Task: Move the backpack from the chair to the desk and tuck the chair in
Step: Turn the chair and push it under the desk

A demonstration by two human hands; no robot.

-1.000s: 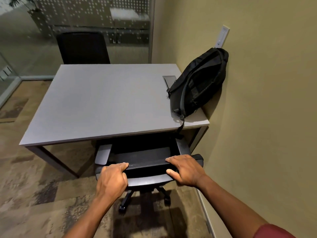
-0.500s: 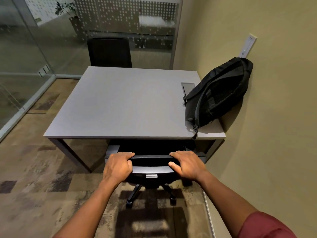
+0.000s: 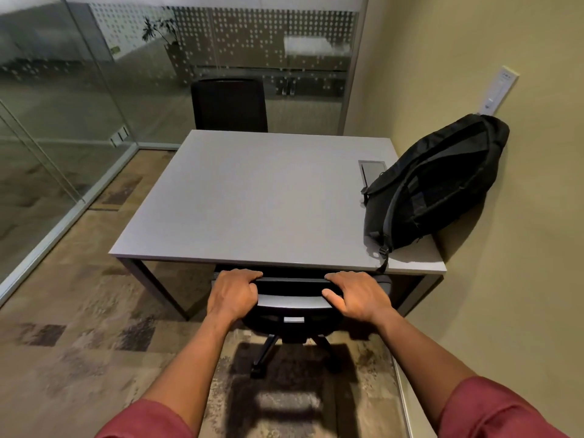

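The black backpack (image 3: 433, 184) leans against the wall on the right side of the grey desk (image 3: 259, 203), one strap hanging over the front edge. A black office chair (image 3: 292, 306) stands under the desk's front edge; its seat is hidden beneath the top and only the backrest top and wheeled base show. My left hand (image 3: 232, 294) grips the left end of the backrest's top rail, fingers curled over it. My right hand (image 3: 355, 295) holds the right end, thumb pointing left along the back.
A second black chair (image 3: 229, 104) stands at the desk's far side. Glass partitions (image 3: 63, 121) run along the left and back. The beige wall (image 3: 521, 279) is close on the right, with a white switch plate (image 3: 501, 91) above the backpack. A cable hatch (image 3: 373, 165) sits in the desktop.
The chair has rolled forward under the desk with both hands on its backrest; its armrests and seat are now hidden. The view has pulled back and turned right.
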